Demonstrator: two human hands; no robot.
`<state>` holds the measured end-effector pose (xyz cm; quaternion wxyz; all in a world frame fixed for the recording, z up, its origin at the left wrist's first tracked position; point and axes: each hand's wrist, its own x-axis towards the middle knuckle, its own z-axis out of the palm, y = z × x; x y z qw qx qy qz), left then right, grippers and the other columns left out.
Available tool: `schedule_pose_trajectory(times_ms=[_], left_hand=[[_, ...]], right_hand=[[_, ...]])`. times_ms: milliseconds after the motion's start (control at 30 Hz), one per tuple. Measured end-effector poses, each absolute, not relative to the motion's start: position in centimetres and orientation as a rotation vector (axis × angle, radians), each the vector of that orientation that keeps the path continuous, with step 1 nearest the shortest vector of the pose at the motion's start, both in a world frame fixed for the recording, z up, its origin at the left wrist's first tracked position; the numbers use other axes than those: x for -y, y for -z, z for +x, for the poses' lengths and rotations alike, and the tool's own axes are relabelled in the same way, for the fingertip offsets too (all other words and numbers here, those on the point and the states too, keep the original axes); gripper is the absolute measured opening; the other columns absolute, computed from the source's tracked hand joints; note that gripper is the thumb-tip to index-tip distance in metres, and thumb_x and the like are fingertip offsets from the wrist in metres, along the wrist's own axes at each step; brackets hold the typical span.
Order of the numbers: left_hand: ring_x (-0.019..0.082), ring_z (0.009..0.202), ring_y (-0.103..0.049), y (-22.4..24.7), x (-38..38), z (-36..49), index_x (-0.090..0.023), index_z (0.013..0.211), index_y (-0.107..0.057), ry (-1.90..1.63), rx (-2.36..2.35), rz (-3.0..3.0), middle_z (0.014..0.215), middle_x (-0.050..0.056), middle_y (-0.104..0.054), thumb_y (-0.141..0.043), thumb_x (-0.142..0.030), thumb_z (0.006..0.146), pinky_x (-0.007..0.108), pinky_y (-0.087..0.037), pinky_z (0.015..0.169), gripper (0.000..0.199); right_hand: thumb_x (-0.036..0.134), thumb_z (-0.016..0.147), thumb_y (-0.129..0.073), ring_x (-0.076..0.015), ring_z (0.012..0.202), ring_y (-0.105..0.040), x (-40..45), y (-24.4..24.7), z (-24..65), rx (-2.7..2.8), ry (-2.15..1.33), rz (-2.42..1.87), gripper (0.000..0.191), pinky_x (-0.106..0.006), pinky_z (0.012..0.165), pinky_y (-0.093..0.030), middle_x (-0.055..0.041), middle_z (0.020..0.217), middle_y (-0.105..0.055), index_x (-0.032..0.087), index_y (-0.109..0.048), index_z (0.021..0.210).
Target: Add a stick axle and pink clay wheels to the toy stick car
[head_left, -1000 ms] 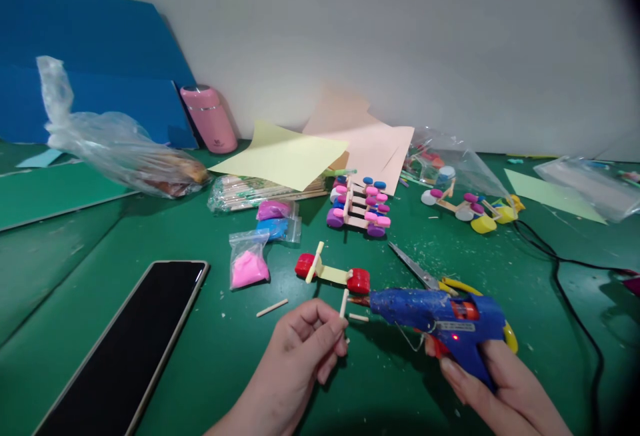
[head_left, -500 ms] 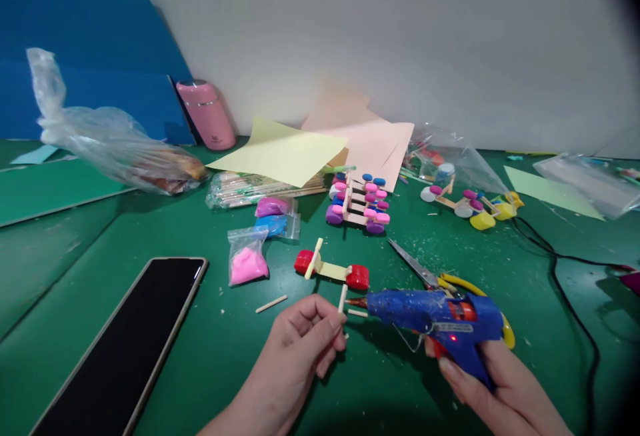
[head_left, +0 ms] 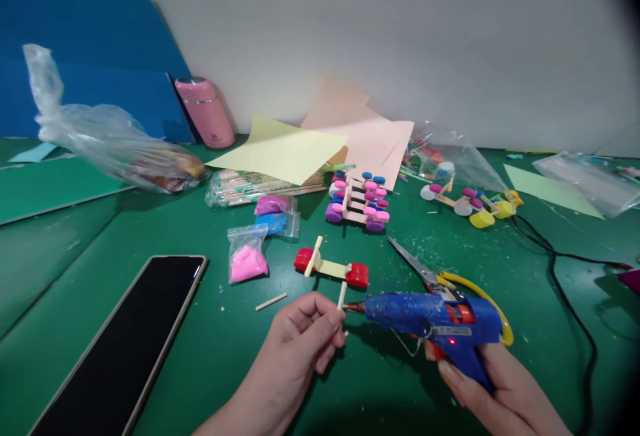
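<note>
Between the thumb and fingers of my left hand [head_left: 305,349] is a short pale wooden stick [head_left: 342,296], held upright. My right hand [head_left: 500,383] grips a blue hot glue gun [head_left: 430,316] by its handle, with a small red light glowing on it. The gun's nozzle points left, its tip at or very near the stick; whether they touch I cannot tell. Just beyond lies a small piece with red wheels [head_left: 357,275] joined by a pale yellow strip, a yellow stick across its left end. A loose short stick [head_left: 271,301] rests left of it.
Behind the glue gun lie scissors [head_left: 415,259] with yellow handles. A phone [head_left: 120,343] is at the left, near bags of pink clay [head_left: 249,263] and blue clay [head_left: 273,224]. Finished wheeled pieces [head_left: 357,206] stand farther back. A black cable [head_left: 555,283] runs down the right.
The glue gun has shifted slightly left, bringing its nozzle closer to the stick. My left hand keeps its hold, almost still.
</note>
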<state>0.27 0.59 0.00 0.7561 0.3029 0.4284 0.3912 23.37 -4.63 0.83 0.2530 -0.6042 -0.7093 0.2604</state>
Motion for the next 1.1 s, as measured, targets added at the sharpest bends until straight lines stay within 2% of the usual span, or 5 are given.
schedule_pose_trajectory(times_ms=[333, 533, 700, 867, 1100], left_hand=[[0.002, 0.041, -0.032, 0.01, -0.63, 0.31, -0.014, 0.064, -0.053, -0.862, -0.926, 0.655, 0.055, -0.003, -0.055, -0.058, -0.027, 0.077, 0.019, -0.020, 0.044, 0.020], [0.002, 0.041, -0.032, 0.06, -0.57, 0.28, -0.014, 0.064, -0.053, -0.859, -0.929, 0.651, 0.055, -0.003, -0.055, -0.059, -0.028, 0.077, 0.018, -0.018, 0.043, 0.020], [0.002, 0.040, -0.031, 0.06, -0.64, 0.34, -0.014, 0.064, -0.053, -0.853, -0.932, 0.664, 0.055, -0.004, -0.055, -0.058, -0.027, 0.078, 0.020, -0.019, 0.045, 0.019], [0.002, 0.039, -0.031, 0.00, -0.52, 0.34, -0.014, 0.063, -0.053, -0.833, -0.931, 0.665, 0.054, -0.004, -0.054, -0.058, -0.027, 0.078, 0.021, -0.020, 0.046, 0.020], [0.002, 0.040, -0.030, 0.07, -0.47, 0.30, -0.014, 0.063, -0.052, -0.825, -0.934, 0.674, 0.055, -0.004, -0.054, -0.057, -0.026, 0.078, 0.021, -0.018, 0.045, 0.020]], right_hand=[[0.033, 0.079, -0.052, -0.0142, 0.058, -0.065, 4.90, -0.46, 23.59, 1.897, -0.792, -1.696, 0.018, -0.015, 0.049, -0.053, -0.0014, 0.075, -0.069, 0.023, -0.062, 0.090], [0.035, 0.080, -0.050, -0.0138, 0.055, -0.063, 5.03, -0.55, 23.51, 1.921, -0.781, -1.725, 0.019, -0.015, 0.046, -0.052, -0.0014, 0.070, -0.067, 0.023, -0.061, 0.088], [0.032, 0.079, -0.051, -0.0124, 0.052, -0.062, 4.76, -0.61, 23.41, 1.941, -0.740, -1.685, 0.015, -0.013, 0.044, -0.051, -0.0002, 0.070, -0.067, 0.023, -0.060, 0.087], [0.028, 0.080, -0.051, -0.0116, 0.050, -0.061, 4.20, -0.53, 23.41, 1.926, -0.694, -1.643, 0.016, -0.014, 0.043, -0.050, 0.0011, 0.069, -0.067, 0.025, -0.058, 0.094], [0.027, 0.081, -0.050, -0.0127, 0.059, -0.064, 4.57, -0.26, 23.85, 1.931, -0.706, -1.620, 0.014, -0.014, 0.047, -0.052, 0.0002, 0.077, -0.067, 0.025, -0.057, 0.093]])
